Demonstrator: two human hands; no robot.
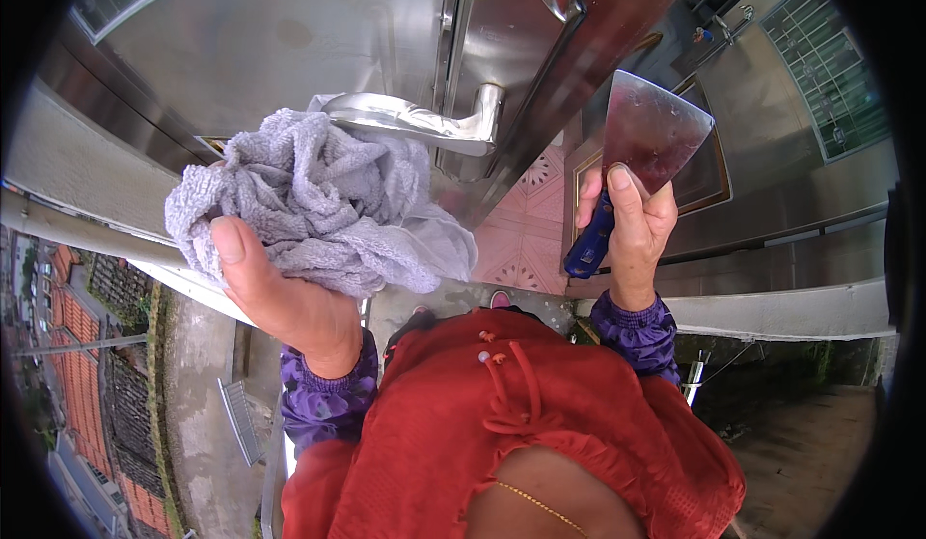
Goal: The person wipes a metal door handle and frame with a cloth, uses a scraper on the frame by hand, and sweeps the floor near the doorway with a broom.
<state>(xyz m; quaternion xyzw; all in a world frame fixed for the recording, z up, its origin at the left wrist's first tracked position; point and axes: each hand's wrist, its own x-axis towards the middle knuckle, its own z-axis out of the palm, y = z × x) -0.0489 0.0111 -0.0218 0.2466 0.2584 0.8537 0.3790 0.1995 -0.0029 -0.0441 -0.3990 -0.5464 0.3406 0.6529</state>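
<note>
My left hand (pixel 289 300) holds a crumpled pale grey-lilac terry cloth (pixel 325 206), its thumb on the near side and the fingers mostly hidden. The cloth lies up against the shiny metal lever handle (pixel 412 115) of a stainless-steel door (pixel 289 25), and the free end of the lever overlaps it. In my right hand (pixel 640 228) is a scraper with a wide metal blade (pixel 655 130) and a dark blue handle (pixel 593 238). The blade points up and away from me, beside the door's edge, and my thumb presses at its base.
A tall handle plate (pixel 506 54) is fixed to the door. Beyond the door edge is a pink tiled floor (pixel 521 228). Another metal door panel with a green barred window (pixel 825 68) stands at right. Tiled roofs (pixel 76 307) show far below at left.
</note>
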